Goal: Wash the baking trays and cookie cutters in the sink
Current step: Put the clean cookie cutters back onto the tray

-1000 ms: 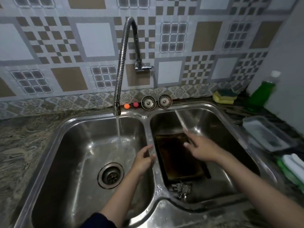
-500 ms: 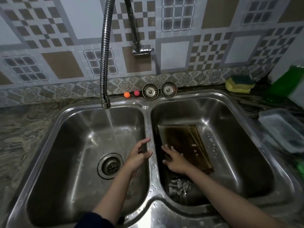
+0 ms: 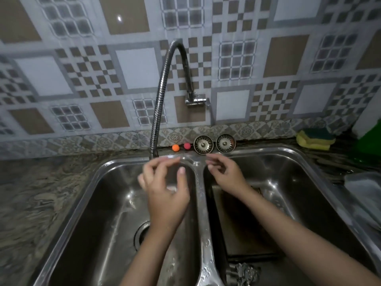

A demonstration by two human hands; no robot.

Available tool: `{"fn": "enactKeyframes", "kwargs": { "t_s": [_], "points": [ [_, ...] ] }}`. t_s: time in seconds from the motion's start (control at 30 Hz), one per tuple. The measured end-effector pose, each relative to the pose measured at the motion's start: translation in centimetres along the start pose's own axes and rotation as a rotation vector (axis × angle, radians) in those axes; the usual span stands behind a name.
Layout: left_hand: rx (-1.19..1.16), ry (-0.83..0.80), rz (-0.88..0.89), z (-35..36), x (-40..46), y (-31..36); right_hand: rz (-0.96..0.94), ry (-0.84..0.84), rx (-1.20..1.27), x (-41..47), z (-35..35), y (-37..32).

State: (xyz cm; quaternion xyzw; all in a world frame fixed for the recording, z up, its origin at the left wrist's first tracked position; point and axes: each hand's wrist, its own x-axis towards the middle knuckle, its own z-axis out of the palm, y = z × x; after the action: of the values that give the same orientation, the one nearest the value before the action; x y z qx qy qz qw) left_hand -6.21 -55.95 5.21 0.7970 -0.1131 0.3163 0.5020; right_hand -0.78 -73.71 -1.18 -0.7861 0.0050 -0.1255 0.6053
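Observation:
A dark, browned baking tray (image 3: 243, 230) lies flat in the right basin of the double steel sink (image 3: 200, 203), partly hidden under my right forearm. A metal cookie cutter (image 3: 246, 272) lies at the tray's near end. My left hand (image 3: 165, 193) is raised over the left basin, right under the spout of the flexible faucet (image 3: 157, 112), fingers apart and holding nothing. My right hand (image 3: 224, 174) hovers over the far left corner of the right basin, fingers loosely curled and empty. Whether water runs from the spout is hidden by my left hand.
Two strainer plugs (image 3: 203, 144) and two small balls, orange (image 3: 175, 147) and pink (image 3: 187, 146), sit on the back ledge. A yellow-green sponge (image 3: 314, 138) and a green bottle (image 3: 370, 141) stand at the back right. A clear plastic container (image 3: 365, 188) sits right of the sink. The left drain (image 3: 142, 234) is uncovered.
Both hands have risen from low in the basins to the far rim near the spout. My right hand has come off the tray. The camera has tilted up.

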Motion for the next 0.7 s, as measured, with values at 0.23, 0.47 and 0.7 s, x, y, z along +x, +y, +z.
{"fn": "enactKeyframes", "kwargs": {
  "t_s": [0.23, 0.47, 0.7],
  "points": [
    [0.011, -0.061, 0.066, -2.6, 6.1, -0.6, -0.085, 0.106, -0.065, 9.0, -0.6, -7.8],
    [-0.070, -0.152, -0.072, -2.5, 7.1, -1.5, 0.003, 0.188, -0.116, 14.4, -1.9, -8.7],
    [-0.094, -0.138, -0.072, -2.2, 7.0, -1.6, -0.079, 0.087, -0.145, 17.5, -2.7, -10.1]
  ]
}}
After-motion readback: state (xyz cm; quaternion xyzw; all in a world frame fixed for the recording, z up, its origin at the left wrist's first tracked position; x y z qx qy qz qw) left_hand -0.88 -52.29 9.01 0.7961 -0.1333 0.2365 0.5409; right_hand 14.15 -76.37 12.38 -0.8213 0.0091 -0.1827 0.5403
